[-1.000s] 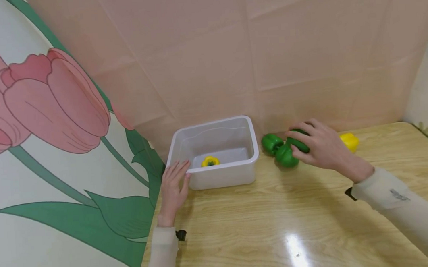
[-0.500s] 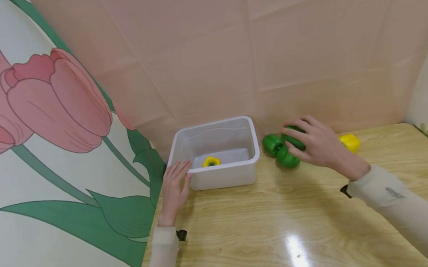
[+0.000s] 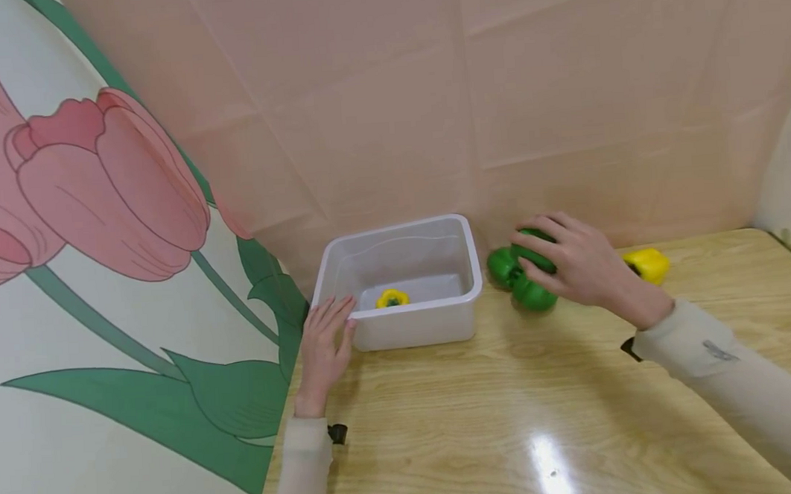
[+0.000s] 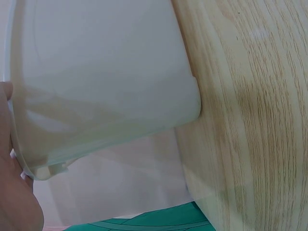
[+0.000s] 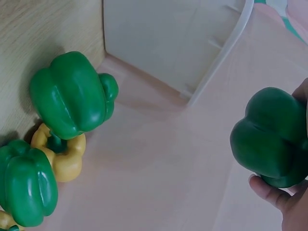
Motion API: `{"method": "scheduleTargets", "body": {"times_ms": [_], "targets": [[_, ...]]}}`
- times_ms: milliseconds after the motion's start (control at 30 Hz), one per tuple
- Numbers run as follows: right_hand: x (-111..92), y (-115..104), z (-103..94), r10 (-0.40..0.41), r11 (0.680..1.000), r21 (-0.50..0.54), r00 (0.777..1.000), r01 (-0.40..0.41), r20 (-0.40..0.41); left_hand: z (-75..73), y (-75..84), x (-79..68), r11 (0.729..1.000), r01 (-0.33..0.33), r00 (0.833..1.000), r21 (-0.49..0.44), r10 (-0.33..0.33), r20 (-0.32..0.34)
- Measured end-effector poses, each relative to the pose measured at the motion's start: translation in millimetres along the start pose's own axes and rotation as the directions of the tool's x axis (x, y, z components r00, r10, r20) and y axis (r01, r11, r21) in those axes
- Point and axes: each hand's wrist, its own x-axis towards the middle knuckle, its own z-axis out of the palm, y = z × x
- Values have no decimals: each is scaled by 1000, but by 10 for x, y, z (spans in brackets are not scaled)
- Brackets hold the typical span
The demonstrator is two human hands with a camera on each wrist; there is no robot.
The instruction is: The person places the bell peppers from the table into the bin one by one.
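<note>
In the head view my right hand (image 3: 580, 263) grips a green bell pepper (image 5: 267, 137) with spread fingers and thumb. The right wrist view shows that pepper raised away from the table. Below my right hand, two more green bell peppers, one left (image 3: 502, 266) and one nearer (image 3: 534, 293), lie right of a whitish plastic bin (image 3: 413, 327). My left hand (image 3: 323, 351) rests on the bin's near left corner, its straight fingers over the rim. A yellow bell pepper (image 3: 391, 299) sits inside the bin, its lower part hidden by the near wall.
On the right, a yellow bell pepper (image 3: 650, 265) lies on the wooden table (image 3: 445, 416) behind my right wrist. A pinkish sheet (image 3: 388, 113) hangs behind the bin. To the left stands a wall (image 3: 110, 441) painted with tulips.
My right hand has moved a little left toward the bin with the green bell pepper in its grip. My left hand has stayed on the bin's corner.
</note>
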Motion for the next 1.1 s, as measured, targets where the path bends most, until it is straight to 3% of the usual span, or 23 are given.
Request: {"method": "scheduleTargets", "body": {"times_ms": [200, 700, 1100], "targets": [[67, -26, 7, -14, 1000, 17, 1000, 14, -28, 12, 8, 12, 1000, -8, 1000, -1, 8, -11], [211, -54, 41, -39, 999, 24, 999, 38, 14, -10, 25, 35, 1000, -8, 1000, 12, 8, -6], [321, -79, 101, -65, 997, 37, 998, 65, -19, -3, 16, 11, 1000, 0, 1000, 5, 0, 0]]}}
